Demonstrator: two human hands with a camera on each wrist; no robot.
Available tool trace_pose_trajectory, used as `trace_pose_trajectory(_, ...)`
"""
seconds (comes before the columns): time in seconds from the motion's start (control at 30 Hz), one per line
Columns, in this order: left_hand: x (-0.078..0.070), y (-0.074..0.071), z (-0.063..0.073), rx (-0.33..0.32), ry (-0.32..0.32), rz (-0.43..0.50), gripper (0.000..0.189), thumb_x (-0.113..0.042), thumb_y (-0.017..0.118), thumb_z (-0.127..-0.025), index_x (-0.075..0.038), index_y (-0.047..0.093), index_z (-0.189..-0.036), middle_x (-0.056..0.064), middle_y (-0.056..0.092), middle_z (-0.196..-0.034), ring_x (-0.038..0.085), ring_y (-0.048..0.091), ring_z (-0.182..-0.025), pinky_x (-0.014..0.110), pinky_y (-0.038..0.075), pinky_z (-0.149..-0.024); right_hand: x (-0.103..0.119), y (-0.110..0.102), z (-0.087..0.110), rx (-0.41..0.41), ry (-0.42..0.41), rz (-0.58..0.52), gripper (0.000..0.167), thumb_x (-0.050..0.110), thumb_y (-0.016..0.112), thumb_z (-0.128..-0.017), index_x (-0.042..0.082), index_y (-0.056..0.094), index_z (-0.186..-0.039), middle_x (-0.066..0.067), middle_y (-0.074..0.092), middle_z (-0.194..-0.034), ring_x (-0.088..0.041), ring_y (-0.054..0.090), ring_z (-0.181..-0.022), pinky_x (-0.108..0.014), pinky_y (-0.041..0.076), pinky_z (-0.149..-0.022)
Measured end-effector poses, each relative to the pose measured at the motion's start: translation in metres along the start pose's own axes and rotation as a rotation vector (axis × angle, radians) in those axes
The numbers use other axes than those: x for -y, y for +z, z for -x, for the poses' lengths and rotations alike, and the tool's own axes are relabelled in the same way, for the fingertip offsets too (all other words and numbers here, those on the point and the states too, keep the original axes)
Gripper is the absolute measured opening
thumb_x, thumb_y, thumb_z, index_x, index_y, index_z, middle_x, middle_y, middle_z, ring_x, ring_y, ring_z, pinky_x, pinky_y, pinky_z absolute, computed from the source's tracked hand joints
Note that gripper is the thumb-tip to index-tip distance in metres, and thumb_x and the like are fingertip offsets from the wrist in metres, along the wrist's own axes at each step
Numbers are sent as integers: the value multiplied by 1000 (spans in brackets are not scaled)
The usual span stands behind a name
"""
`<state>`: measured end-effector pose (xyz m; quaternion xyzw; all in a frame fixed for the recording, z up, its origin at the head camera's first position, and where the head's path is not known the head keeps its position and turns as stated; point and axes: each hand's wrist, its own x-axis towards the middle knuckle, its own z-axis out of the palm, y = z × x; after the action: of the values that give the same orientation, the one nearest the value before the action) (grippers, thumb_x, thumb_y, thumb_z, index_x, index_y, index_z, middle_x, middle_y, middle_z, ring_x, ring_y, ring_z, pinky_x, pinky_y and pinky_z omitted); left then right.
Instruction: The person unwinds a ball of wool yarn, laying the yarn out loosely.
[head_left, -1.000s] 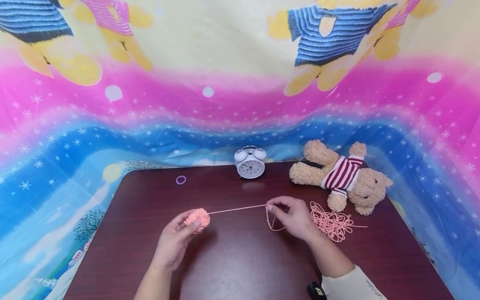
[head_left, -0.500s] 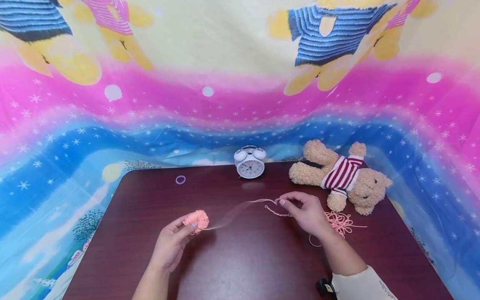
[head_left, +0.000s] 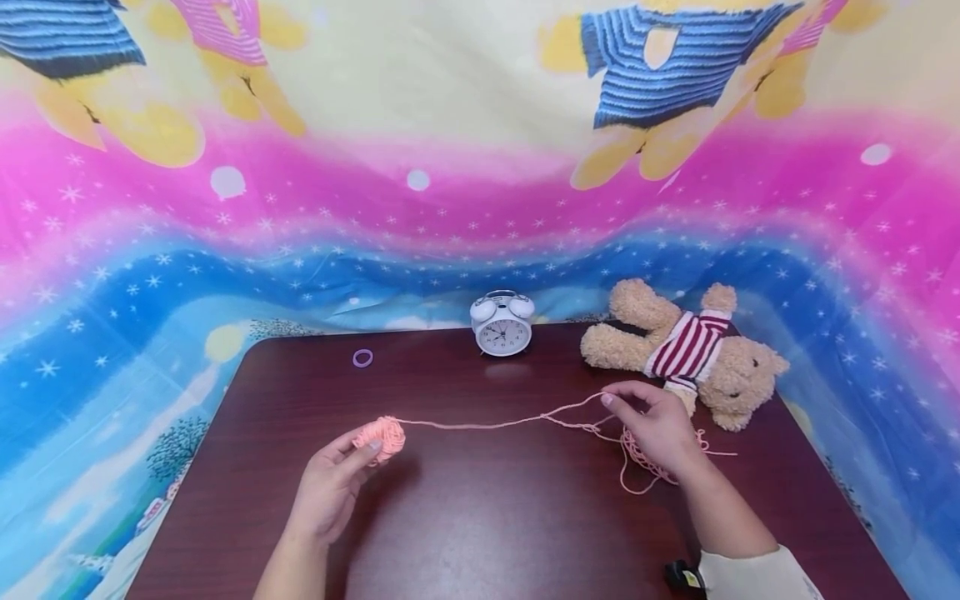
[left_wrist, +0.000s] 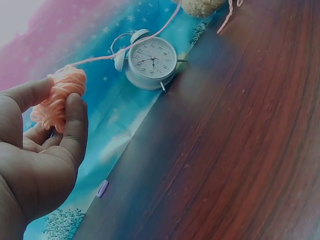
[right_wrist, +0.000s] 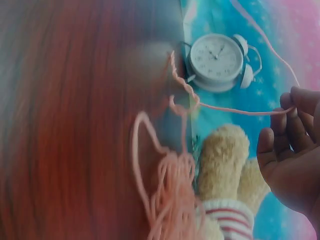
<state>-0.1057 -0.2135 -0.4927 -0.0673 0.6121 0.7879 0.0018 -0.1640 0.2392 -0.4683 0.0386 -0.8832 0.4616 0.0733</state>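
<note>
In the head view my left hand (head_left: 330,479) holds a small wound ball of peach yarn (head_left: 385,439) above the table, gripped between thumb and fingers. From the ball a yarn strand (head_left: 472,427) runs slackly rightward to my right hand (head_left: 660,425), whose thumb and forefinger pinch it. Partway along, the strand meets a twisted, tangled bit of yarn (right_wrist: 186,86), hanging below the right fingers in the right wrist view. A loose heap of the same yarn (right_wrist: 172,195) lies on the table beneath the right hand, partly hidden by it in the head view.
A white twin-bell alarm clock (head_left: 502,335) stands at the table's back edge. A purple ring (head_left: 363,358) lies to its left. A teddy bear in a striped shirt (head_left: 686,348) lies at the back right, close to the right hand. A printed cloth (head_left: 420,275) hangs behind the table.
My right hand has moved rightward, drawing yarn away from the ball. The strand went from taut to slack, and tangled yarn has lifted with it. The left hand has shifted slightly left.
</note>
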Motion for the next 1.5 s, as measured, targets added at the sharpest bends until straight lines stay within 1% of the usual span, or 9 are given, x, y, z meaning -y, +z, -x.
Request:
trace_pose_trajectory(0.23, -5, -6, 0, -12, 7, 2, 28, -1, 68, -98, 6, 66, -124, 4, 75, -103, 12, 70, -88, 29, 60, -85, -20, -25, 8, -12, 23, 65, 27, 37, 71, -100, 15, 78, -114, -4, 77, -99, -12, 62, -76, -25, 49, -64)
trace_pose_trajectory(0.4, -8, -8, 1, -22, 4, 2, 27, -1, 68, -98, 7, 66, -124, 4, 75, -104, 11, 69, -89, 29, 60, -86, -30, -38, 13, -19, 46, 109, 29, 38, 70, -100, 15, 77, -116, -6, 75, -101, -13, 56, -61, -29, 47, -57)
trace_pose_trajectory(0.67, -10, -16, 1, -13, 15, -14, 25, -4, 68, -99, 2, 69, -123, 1, 75, -106, 10, 70, -91, 29, 59, -87, -38, -58, 19, -65, 45, 164, 29, 38, 71, -100, 13, 77, -114, -9, 72, -97, -10, 54, -68, -27, 44, -57)
trace_pose_trajectory(0.83, -12, -22, 2, -37, 12, -26, 21, -4, 69, -99, -1, 70, -119, 1, 74, -103, 10, 69, -89, 28, 59, -86, -47, -72, 22, -107, 37, 229, 27, 36, 71, -100, 14, 77, -113, -10, 73, -108, -6, 55, -73, -22, 43, -62)
trace_pose_trajectory(0.93, -11, -25, 3, -45, 15, -14, 20, -4, 68, -99, -1, 71, -119, 1, 74, -104, 10, 69, -90, 27, 59, -85, -51, -80, 24, -107, 61, 234, 30, 38, 70, -101, 13, 77, -115, -13, 74, -107, -9, 52, -66, -25, 41, -55)
trace_pose_trajectory(1.1, -12, -29, 2, -49, 13, -9, 20, -5, 68, -100, -3, 73, -119, 1, 75, -105, 10, 70, -92, 27, 59, -86, -58, -93, 27, -116, 112, 254, 37, 44, 67, -101, 12, 76, -119, -19, 73, -115, -5, 49, -67, -26, 38, -52)
trace_pose_trajectory(1.23, -13, -31, 2, -62, 10, -12, 21, -5, 68, -100, -3, 73, -120, 1, 75, -105, 10, 70, -91, 27, 59, -86, -63, -104, 29, -129, 138, 270, 40, 45, 67, -101, 12, 75, -122, -20, 72, -122, 5, 52, -79, -21, 41, -58)
trace_pose_trajectory(1.33, -13, -33, 3, -72, 11, -14, 21, -5, 68, -100, -3, 73, -120, 1, 75, -106, 10, 70, -92, 27, 59, -86, -68, -111, 30, -143, 154, 284, 41, 46, 66, -101, 12, 75, -122, -19, 71, -124, -3, 58, -102, -18, 41, -69)
trace_pose_trajectory(1.5, -14, -38, 4, -71, 21, -16, 22, -5, 68, -100, -3, 73, -122, 1, 75, -109, 10, 71, -93, 27, 59, -87, -77, -119, 32, -170, 182, 284, 42, 46, 67, -100, 11, 75, -122, -17, 69, -128, -34, 56, -118, -18, 37, -75)
